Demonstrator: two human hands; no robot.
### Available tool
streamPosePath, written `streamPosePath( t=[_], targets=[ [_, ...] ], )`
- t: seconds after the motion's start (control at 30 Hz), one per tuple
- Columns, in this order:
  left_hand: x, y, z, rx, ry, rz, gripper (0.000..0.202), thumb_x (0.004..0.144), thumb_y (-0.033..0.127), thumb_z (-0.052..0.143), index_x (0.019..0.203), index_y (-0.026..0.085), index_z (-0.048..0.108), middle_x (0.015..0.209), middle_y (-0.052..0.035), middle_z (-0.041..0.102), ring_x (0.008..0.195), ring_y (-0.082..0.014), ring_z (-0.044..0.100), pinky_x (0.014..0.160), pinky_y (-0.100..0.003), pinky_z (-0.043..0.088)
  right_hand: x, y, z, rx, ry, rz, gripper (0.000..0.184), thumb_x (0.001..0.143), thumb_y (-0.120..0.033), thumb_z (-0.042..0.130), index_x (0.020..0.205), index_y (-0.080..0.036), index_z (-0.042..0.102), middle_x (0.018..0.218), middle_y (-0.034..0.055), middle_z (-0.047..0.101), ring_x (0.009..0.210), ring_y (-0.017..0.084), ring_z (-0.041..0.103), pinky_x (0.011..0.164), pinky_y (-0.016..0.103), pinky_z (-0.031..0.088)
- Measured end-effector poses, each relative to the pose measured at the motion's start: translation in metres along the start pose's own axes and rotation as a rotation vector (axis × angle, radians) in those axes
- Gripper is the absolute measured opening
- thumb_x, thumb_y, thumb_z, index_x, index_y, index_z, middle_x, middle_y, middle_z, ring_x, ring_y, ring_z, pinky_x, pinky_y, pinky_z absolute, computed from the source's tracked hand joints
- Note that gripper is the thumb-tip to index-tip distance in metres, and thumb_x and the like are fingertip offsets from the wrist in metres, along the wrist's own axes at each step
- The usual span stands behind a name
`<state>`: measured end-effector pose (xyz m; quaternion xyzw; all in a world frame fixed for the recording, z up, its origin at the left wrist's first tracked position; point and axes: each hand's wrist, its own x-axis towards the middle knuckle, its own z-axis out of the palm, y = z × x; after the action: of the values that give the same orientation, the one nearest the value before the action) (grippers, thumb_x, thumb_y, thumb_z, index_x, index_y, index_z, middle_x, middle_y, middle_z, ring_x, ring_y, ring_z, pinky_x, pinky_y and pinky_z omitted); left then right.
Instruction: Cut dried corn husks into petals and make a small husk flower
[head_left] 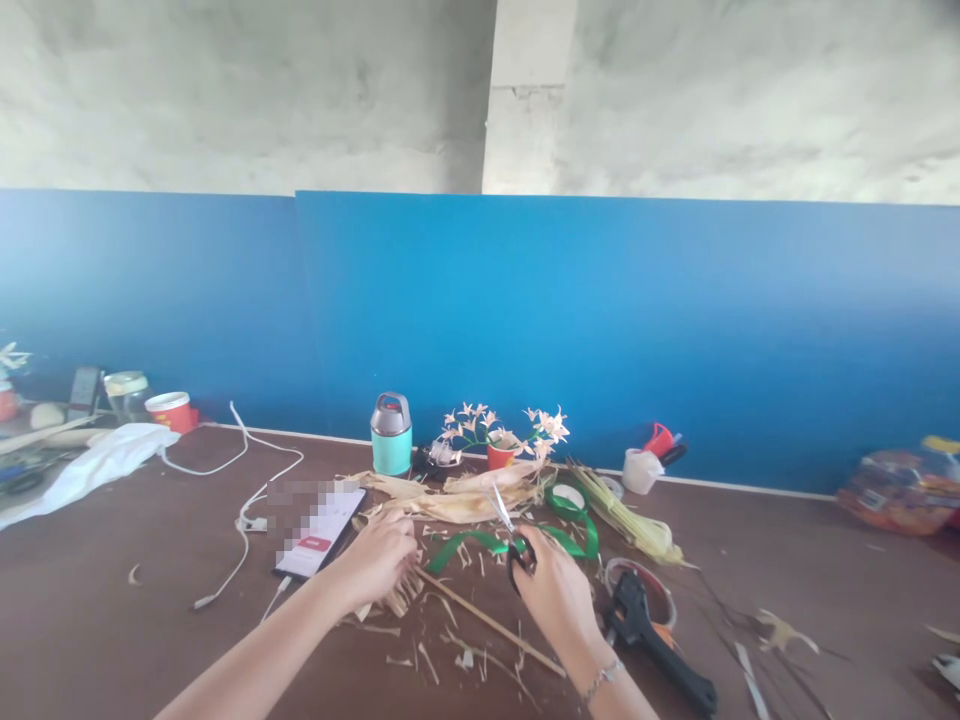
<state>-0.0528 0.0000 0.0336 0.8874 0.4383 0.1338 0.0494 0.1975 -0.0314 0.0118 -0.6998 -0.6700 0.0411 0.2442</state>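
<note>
A pair of black-handled scissors (511,535) is in my right hand (553,590), its blades pointing up and away and slightly apart. My left hand (384,555) has its fingers curled down over a pile of cut pale dried husk strips (401,597); what its fingertips grip is hidden. Just beyond both hands lie large dried husk sheets (465,500). Between the hands, a thin stick (491,620) runs diagonally across the table among small husk scraps. Green ribbon (465,543) curls behind the scissors from its roll (566,498).
A phone (319,535) with a white cable lies left of my left hand. Behind stand a turquoise flask (391,440) and a red pot (501,455) of pale flowers. A black glue gun (660,640), tape roll (641,580) and stalk bundle (626,515) lie at right.
</note>
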Motion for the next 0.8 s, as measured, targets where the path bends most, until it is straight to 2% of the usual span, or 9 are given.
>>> streamPosePath(
  t=[0.07, 0.17, 0.27, 0.33, 0.43, 0.53, 0.6, 0.7, 0.8],
  targets=[
    [0.002, -0.001, -0.005, -0.013, 0.013, 0.002, 0.028, 0.072, 0.005, 0.048, 0.065, 0.023, 0.068, 0.075, -0.0047, 0.065, 0.087, -0.0224, 0.055, 0.082, -0.035, 0.038, 0.0, -0.001, -0.001, 0.004, -0.005, 0.005, 0.03, 0.078, -0.022, 0.049, 0.107, -0.024, 0.057, 0.085, 0.0025, 0.068, 0.08, 0.018, 0.062, 0.067, 0.024, 0.039],
    [0.003, -0.001, -0.024, -0.086, -0.022, -0.03, 0.027, 0.073, 0.01, 0.047, 0.067, 0.024, 0.07, 0.071, -0.0039, 0.067, 0.082, -0.0214, 0.056, 0.072, -0.03, 0.039, 0.001, -0.001, -0.001, 0.023, -0.026, 0.03, 0.031, 0.077, -0.021, 0.048, 0.106, -0.025, 0.058, 0.082, 0.0022, 0.068, 0.079, 0.018, 0.062, 0.065, 0.023, 0.039],
    [0.005, 0.003, -0.045, -0.235, -0.087, -0.164, 0.024, 0.076, 0.022, 0.046, 0.078, 0.023, 0.07, 0.081, -0.0035, 0.069, 0.069, -0.0176, 0.059, 0.062, -0.027, 0.039, 0.003, 0.002, 0.003, 0.146, -0.027, 0.068, 0.03, 0.074, -0.018, 0.051, 0.102, -0.023, 0.06, 0.079, 0.003, 0.068, 0.077, 0.019, 0.062, 0.064, 0.025, 0.039],
    [0.008, 0.009, -0.055, -0.315, -0.094, -0.228, 0.021, 0.076, 0.028, 0.048, 0.079, 0.023, 0.068, 0.079, -0.0022, 0.069, 0.065, -0.0169, 0.059, 0.059, -0.026, 0.038, 0.006, 0.002, 0.007, 0.354, -0.037, 0.095, 0.025, 0.072, -0.021, 0.054, 0.096, -0.021, 0.062, 0.074, 0.004, 0.067, 0.072, 0.02, 0.061, 0.06, 0.026, 0.039],
    [0.017, 0.02, -0.058, -0.448, 0.032, -0.23, 0.019, 0.075, 0.03, 0.048, 0.078, 0.021, 0.064, 0.079, -0.0019, 0.068, 0.069, -0.0175, 0.058, 0.062, -0.026, 0.038, 0.008, -0.001, 0.008, 0.848, -0.129, 0.143, 0.026, 0.07, -0.036, 0.061, 0.089, -0.018, 0.06, 0.065, 0.0031, 0.064, 0.061, 0.019, 0.058, 0.051, 0.025, 0.038],
    [0.031, 0.032, -0.042, -0.666, 0.087, -0.286, 0.02, 0.074, 0.031, 0.049, 0.079, 0.018, 0.063, 0.08, -0.0036, 0.067, 0.072, -0.0186, 0.058, 0.064, -0.027, 0.04, 0.005, -0.009, 0.004, 1.277, -0.224, 0.17, 0.036, 0.067, -0.043, 0.067, 0.089, -0.017, 0.057, 0.069, 0.0032, 0.064, 0.058, 0.015, 0.056, 0.048, 0.022, 0.035],
    [0.042, 0.039, -0.021, -0.8, 0.12, -0.336, 0.022, 0.072, 0.032, 0.052, 0.081, 0.017, 0.064, 0.08, -0.0042, 0.068, 0.074, -0.0202, 0.059, 0.067, -0.029, 0.041, 0.002, -0.014, 0.001, 1.418, -0.248, 0.171, 0.036, 0.063, -0.039, 0.072, 0.087, -0.017, 0.057, 0.069, 0.0016, 0.063, 0.057, 0.013, 0.054, 0.049, 0.02, 0.035],
    [0.056, 0.047, 0.013, -0.971, 0.134, -0.369, 0.018, 0.067, 0.029, 0.057, 0.076, 0.014, 0.063, 0.074, -0.0057, 0.068, 0.073, -0.0217, 0.061, 0.068, -0.03, 0.043, 0.0, -0.017, 0.002, 1.456, -0.215, 0.22, 0.035, 0.056, -0.033, 0.079, 0.079, -0.017, 0.057, 0.061, -0.0025, 0.059, 0.053, 0.01, 0.05, 0.048, 0.019, 0.034],
    [0.058, 0.055, 0.033, -1.062, 0.204, -0.394, 0.021, 0.064, 0.03, 0.062, 0.078, 0.014, 0.063, 0.067, -0.0051, 0.067, 0.066, -0.0223, 0.061, 0.064, -0.03, 0.044, 0.003, -0.014, 0.008, 1.442, -0.144, 0.276, 0.039, 0.05, -0.033, 0.082, 0.075, -0.018, 0.056, 0.052, -0.0052, 0.055, 0.047, 0.009, 0.046, 0.044, 0.019, 0.031]
  ],
)
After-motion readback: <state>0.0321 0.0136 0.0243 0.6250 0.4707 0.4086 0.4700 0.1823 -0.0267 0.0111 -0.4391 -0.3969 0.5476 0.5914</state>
